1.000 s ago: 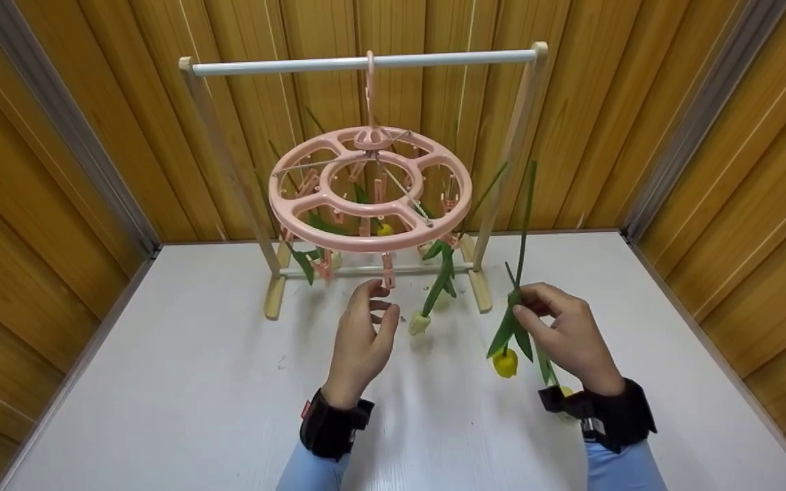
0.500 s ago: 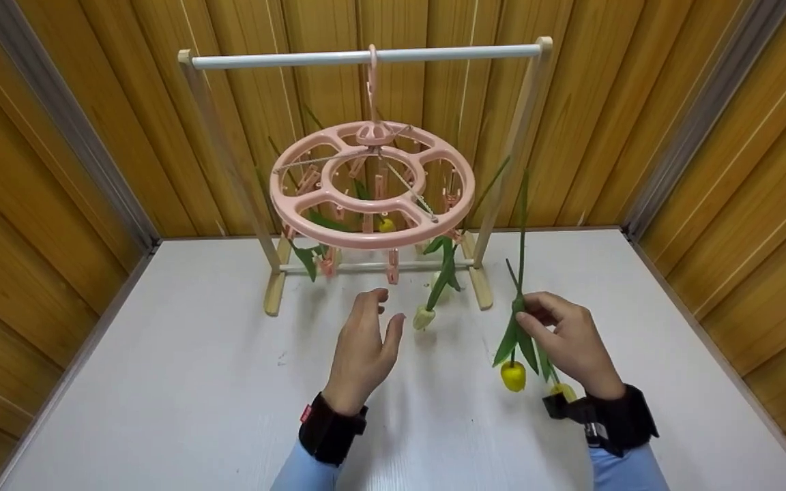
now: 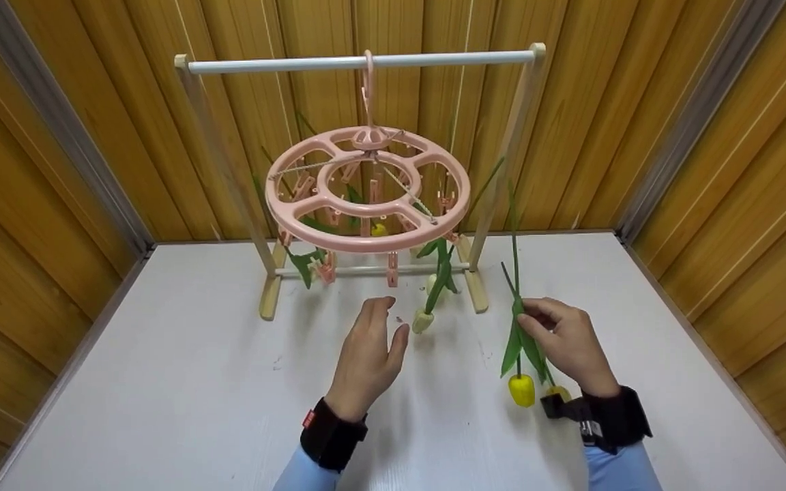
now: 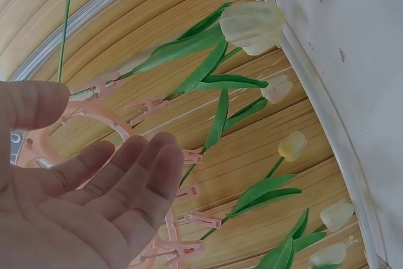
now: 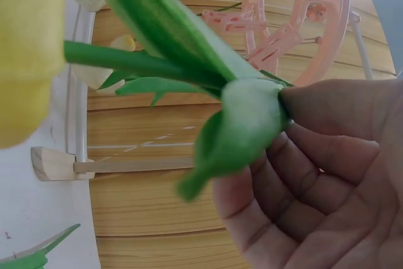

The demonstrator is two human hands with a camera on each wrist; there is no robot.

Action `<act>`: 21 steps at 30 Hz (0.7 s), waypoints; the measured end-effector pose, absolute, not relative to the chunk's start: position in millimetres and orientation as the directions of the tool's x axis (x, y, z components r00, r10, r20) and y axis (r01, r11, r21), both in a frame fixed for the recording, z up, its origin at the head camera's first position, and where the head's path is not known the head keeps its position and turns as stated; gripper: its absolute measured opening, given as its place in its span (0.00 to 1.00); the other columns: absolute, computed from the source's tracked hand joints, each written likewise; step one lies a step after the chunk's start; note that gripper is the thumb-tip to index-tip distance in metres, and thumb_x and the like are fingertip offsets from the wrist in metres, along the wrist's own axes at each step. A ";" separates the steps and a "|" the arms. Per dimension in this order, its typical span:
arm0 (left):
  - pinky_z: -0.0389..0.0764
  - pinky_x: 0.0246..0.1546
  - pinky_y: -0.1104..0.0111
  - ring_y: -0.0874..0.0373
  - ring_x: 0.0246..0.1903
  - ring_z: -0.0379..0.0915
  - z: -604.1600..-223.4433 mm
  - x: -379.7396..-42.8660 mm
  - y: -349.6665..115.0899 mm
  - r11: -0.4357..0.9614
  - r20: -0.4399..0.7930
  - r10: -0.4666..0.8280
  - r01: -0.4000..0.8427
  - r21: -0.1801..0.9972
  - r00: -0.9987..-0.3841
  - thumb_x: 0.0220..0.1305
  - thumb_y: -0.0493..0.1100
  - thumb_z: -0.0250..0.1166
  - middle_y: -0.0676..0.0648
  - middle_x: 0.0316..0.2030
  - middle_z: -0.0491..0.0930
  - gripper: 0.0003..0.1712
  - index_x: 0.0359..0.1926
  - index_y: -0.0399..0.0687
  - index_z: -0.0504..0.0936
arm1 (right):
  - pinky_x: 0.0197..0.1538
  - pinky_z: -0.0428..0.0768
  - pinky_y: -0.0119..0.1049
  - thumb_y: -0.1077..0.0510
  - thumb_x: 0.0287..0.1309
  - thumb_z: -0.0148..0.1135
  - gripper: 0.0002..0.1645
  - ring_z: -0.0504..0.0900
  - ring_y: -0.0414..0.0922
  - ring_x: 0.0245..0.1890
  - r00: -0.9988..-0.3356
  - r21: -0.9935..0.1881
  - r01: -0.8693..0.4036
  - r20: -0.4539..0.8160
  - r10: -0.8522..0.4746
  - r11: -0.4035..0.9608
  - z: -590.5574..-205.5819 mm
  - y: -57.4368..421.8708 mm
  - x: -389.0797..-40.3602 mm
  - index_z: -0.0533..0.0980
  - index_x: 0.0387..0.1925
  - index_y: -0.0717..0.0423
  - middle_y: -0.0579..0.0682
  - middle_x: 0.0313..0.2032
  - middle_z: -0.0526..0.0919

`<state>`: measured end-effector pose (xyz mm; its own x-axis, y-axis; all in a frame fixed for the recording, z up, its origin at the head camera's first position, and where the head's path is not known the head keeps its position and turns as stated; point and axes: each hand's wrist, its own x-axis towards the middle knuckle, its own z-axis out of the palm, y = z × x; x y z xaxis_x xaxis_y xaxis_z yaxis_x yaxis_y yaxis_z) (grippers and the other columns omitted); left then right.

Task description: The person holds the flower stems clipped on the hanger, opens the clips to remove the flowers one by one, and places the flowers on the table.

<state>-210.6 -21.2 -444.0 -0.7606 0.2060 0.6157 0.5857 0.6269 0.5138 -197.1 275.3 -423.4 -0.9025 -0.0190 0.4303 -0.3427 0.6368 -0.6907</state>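
My right hand pinches a yellow artificial tulip by its green stem and leaves, bloom hanging down and stem pointing up. In the right wrist view, thumb and fingertips grip the leaf base. My left hand holds nothing; its fingers are extended, just below and in front of a pink clip at the near side of the round pink clip hanger. Several pale tulips hang head-down from the hanger's clips, among them a white tulip right of the left hand. The left wrist view shows white blooms beyond the open palm.
The hanger hooks over the white bar of a wooden stand on the white table. Another yellow tulip lies beside the right wrist, partly covered by its strap. Wood-panelled walls enclose the back and sides.
The left hand has drawn back from the near clip, toward the body, its fingers straightening. The held yellow tulip has dropped slightly toward the body, its bloom swinging right.
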 end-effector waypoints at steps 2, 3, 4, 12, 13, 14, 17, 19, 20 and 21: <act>0.83 0.49 0.55 0.46 0.49 0.81 -445.2 -210.6 -20.5 0.632 0.617 0.214 0.589 0.503 -0.757 0.69 0.36 0.67 0.37 0.50 0.79 0.20 0.58 0.33 0.75 | 0.37 0.79 0.25 0.70 0.64 0.67 0.16 0.81 0.35 0.32 -0.908 -0.699 -0.328 0.419 -0.008 0.635 -424.9 276.1 -198.1 0.83 0.53 0.68 0.53 0.36 0.88; 0.83 0.50 0.55 0.46 0.49 0.81 -445.6 -210.5 -20.0 0.635 0.618 0.219 0.591 0.498 -0.755 0.69 0.36 0.67 0.37 0.50 0.79 0.20 0.58 0.33 0.75 | 0.37 0.78 0.25 0.70 0.64 0.66 0.17 0.81 0.36 0.32 -0.910 -0.704 -0.324 0.415 -0.003 0.632 -425.5 276.5 -198.6 0.82 0.54 0.68 0.53 0.35 0.87; 0.83 0.50 0.55 0.45 0.50 0.81 -445.9 -210.4 -19.5 0.636 0.618 0.223 0.593 0.493 -0.754 0.69 0.36 0.67 0.36 0.51 0.79 0.20 0.58 0.33 0.75 | 0.37 0.78 0.25 0.70 0.64 0.66 0.17 0.81 0.36 0.31 -0.911 -0.708 -0.319 0.412 0.001 0.630 -426.1 277.1 -199.1 0.82 0.55 0.68 0.53 0.35 0.87; 0.83 0.49 0.56 0.47 0.49 0.80 -449.2 -209.9 -14.8 0.647 0.600 0.253 0.593 0.478 -0.759 0.70 0.37 0.67 0.37 0.51 0.78 0.21 0.59 0.34 0.75 | 0.42 0.78 0.24 0.70 0.64 0.67 0.13 0.83 0.39 0.35 -0.925 -0.722 -0.284 0.379 0.018 0.631 -429.6 280.6 -203.8 0.81 0.50 0.66 0.53 0.35 0.87; 0.83 0.49 0.56 0.47 0.49 0.80 -449.6 -209.7 -14.4 0.649 0.597 0.255 0.593 0.477 -0.760 0.70 0.37 0.67 0.37 0.51 0.78 0.21 0.59 0.34 0.75 | 0.42 0.78 0.25 0.70 0.64 0.67 0.12 0.83 0.40 0.35 -0.928 -0.723 -0.275 0.371 0.021 0.633 -430.4 281.0 -204.3 0.80 0.49 0.65 0.53 0.36 0.87; 0.83 0.49 0.56 0.47 0.49 0.80 -450.1 -209.4 -14.1 0.648 0.596 0.258 0.593 0.477 -0.761 0.70 0.37 0.67 0.37 0.51 0.78 0.21 0.59 0.34 0.75 | 0.42 0.78 0.25 0.70 0.64 0.67 0.11 0.83 0.40 0.36 -0.931 -0.725 -0.266 0.364 0.025 0.635 -431.3 281.5 -204.8 0.79 0.47 0.64 0.53 0.36 0.87; 0.83 0.48 0.56 0.48 0.48 0.80 -451.0 -209.0 -13.2 0.646 0.590 0.266 0.595 0.478 -0.763 0.70 0.38 0.67 0.37 0.51 0.78 0.21 0.59 0.34 0.75 | 0.42 0.78 0.26 0.71 0.62 0.67 0.08 0.82 0.40 0.35 -0.936 -0.724 -0.250 0.351 0.032 0.643 -434.3 282.7 -206.8 0.78 0.41 0.62 0.53 0.35 0.87; 0.83 0.48 0.56 0.48 0.47 0.80 -451.7 -209.0 -12.9 0.645 0.586 0.270 0.595 0.479 -0.764 0.70 0.38 0.67 0.37 0.51 0.78 0.21 0.59 0.34 0.75 | 0.41 0.78 0.26 0.72 0.61 0.67 0.07 0.82 0.40 0.34 -0.936 -0.723 -0.252 0.352 0.029 0.643 -436.1 283.4 -208.5 0.78 0.38 0.61 0.52 0.34 0.86; 0.83 0.48 0.56 0.48 0.47 0.80 -451.9 -209.1 -12.7 0.646 0.585 0.272 0.595 0.478 -0.764 0.70 0.38 0.67 0.37 0.51 0.78 0.21 0.59 0.34 0.75 | 0.41 0.78 0.26 0.72 0.60 0.67 0.07 0.81 0.39 0.34 -0.935 -0.724 -0.256 0.354 0.027 0.641 -436.6 283.6 -209.1 0.78 0.37 0.60 0.52 0.33 0.86; 0.83 0.48 0.56 0.47 0.47 0.80 -452.1 -209.3 -12.5 0.647 0.583 0.275 0.596 0.476 -0.764 0.70 0.38 0.67 0.37 0.51 0.78 0.21 0.59 0.34 0.75 | 0.41 0.78 0.26 0.72 0.60 0.67 0.07 0.81 0.39 0.34 -0.935 -0.725 -0.260 0.355 0.022 0.637 -437.1 283.9 -209.8 0.79 0.36 0.60 0.52 0.33 0.86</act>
<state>-209.3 -12.5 -452.1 -0.7644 0.2745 0.5833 0.5955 0.6473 0.4758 -209.8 283.9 -437.1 -0.9347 0.0223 0.3547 -0.2600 0.6375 -0.7253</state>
